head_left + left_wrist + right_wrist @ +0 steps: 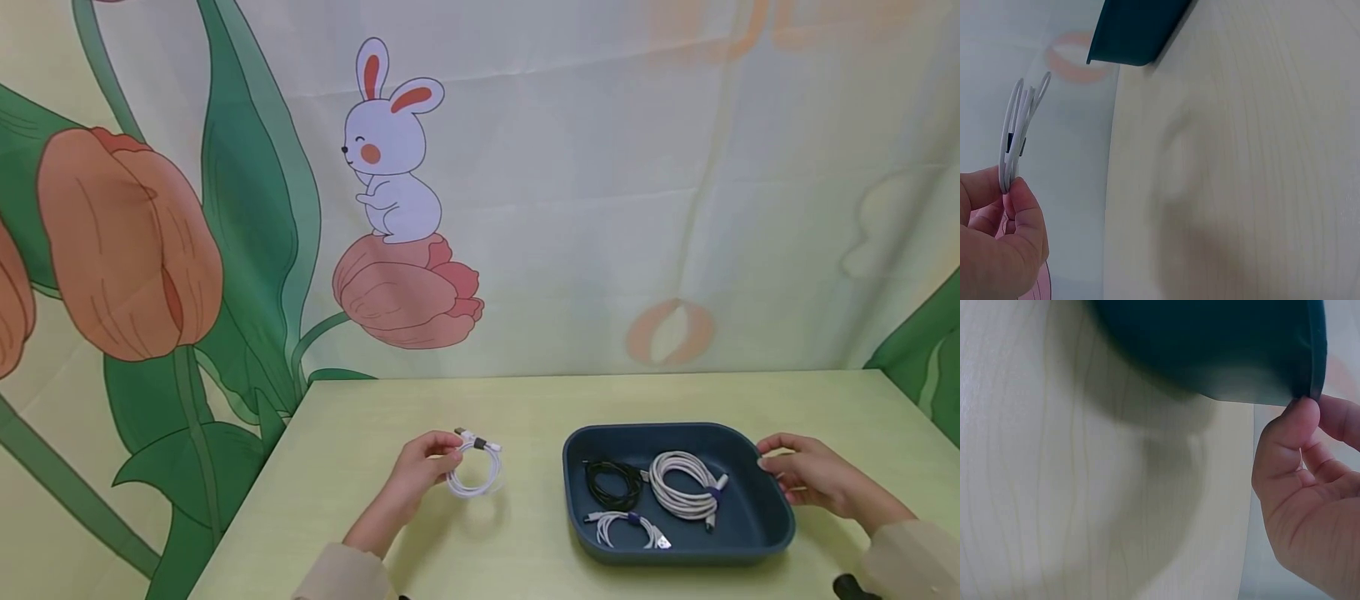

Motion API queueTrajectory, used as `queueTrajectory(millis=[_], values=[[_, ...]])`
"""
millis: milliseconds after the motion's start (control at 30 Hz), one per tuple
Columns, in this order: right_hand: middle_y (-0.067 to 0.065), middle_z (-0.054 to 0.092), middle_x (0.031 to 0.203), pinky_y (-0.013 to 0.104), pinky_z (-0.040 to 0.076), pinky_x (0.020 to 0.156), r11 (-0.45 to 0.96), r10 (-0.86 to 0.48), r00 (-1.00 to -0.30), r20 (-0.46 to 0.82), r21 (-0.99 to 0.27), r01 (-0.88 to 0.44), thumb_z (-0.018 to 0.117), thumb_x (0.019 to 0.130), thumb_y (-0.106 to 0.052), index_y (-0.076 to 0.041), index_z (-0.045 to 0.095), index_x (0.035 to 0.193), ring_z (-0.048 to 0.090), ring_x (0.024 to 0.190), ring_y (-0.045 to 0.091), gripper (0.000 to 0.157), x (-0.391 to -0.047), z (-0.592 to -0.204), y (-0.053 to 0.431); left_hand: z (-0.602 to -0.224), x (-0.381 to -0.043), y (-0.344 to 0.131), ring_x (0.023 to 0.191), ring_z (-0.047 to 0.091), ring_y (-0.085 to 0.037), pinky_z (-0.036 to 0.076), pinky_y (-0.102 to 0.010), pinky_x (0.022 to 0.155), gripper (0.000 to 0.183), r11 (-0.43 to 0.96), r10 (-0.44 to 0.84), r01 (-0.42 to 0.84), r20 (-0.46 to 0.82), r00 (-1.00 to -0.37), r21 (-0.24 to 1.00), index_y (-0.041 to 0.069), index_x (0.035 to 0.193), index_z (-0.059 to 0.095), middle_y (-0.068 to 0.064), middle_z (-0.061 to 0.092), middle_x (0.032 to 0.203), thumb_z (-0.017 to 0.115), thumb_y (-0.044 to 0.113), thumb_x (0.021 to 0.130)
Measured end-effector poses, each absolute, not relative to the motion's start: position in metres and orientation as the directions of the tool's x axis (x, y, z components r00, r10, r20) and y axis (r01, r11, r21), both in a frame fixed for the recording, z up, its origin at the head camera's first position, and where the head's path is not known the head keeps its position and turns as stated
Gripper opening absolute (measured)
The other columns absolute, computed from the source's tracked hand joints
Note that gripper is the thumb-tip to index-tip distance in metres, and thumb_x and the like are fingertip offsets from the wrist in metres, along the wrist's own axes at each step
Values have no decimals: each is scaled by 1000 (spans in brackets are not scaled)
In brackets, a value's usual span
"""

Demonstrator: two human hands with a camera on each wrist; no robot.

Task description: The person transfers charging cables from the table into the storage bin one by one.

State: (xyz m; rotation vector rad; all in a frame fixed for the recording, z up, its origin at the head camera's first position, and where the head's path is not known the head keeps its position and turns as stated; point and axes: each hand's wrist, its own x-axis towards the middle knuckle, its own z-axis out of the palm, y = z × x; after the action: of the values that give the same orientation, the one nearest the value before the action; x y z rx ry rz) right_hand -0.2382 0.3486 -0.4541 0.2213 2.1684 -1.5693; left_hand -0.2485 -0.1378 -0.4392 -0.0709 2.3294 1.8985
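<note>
Pinched between the thumb and fingers of my left hand (426, 467) is a coiled white charging cable (476, 490), held up over the table left of the bin. A black tie binds the coil in the left wrist view. My right hand (813, 477) pinches the right rim of a dark blue bin (678, 552); in the right wrist view thumb and finger meet at its edge. Inside the bin lie a coiled black cable (613, 503), a thick white cable coil (678, 505) with a dark tie, and a smaller white cable (609, 518) with a purple tie.
The pale wooden table (525, 400) carries the bin toward its right front. Behind it hangs a printed curtain (562, 208) with a rabbit and tulips. A small black object (855, 587) shows at the bottom right edge by the sleeve.
</note>
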Motion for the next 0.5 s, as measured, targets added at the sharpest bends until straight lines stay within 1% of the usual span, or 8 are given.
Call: queueTrajectory(millis=[200, 500], values=[[0, 55, 75, 26, 48, 56, 343, -136, -885, -446, -859, 380, 49, 87, -14, 1, 39, 111, 52, 60, 12, 30, -239, -454, 349, -435, -247, -131, 75, 49, -14, 46, -22, 67, 20, 216, 73, -130, -149, -986, 968, -2, 102, 55, -5, 52, 86, 57, 4, 83], [0, 55, 75, 25, 48, 56, 342, -133, -884, -449, -858, 384, 49, 87, -14, 1, 40, 111, 52, 60, 12, 30, -238, -454, 349, -433, -244, -122, 74, 49, -13, 46, -22, 66, 20, 184, 126, -133, -157, -980, 974, -4, 102, 55, -4, 51, 85, 56, 3, 83]])
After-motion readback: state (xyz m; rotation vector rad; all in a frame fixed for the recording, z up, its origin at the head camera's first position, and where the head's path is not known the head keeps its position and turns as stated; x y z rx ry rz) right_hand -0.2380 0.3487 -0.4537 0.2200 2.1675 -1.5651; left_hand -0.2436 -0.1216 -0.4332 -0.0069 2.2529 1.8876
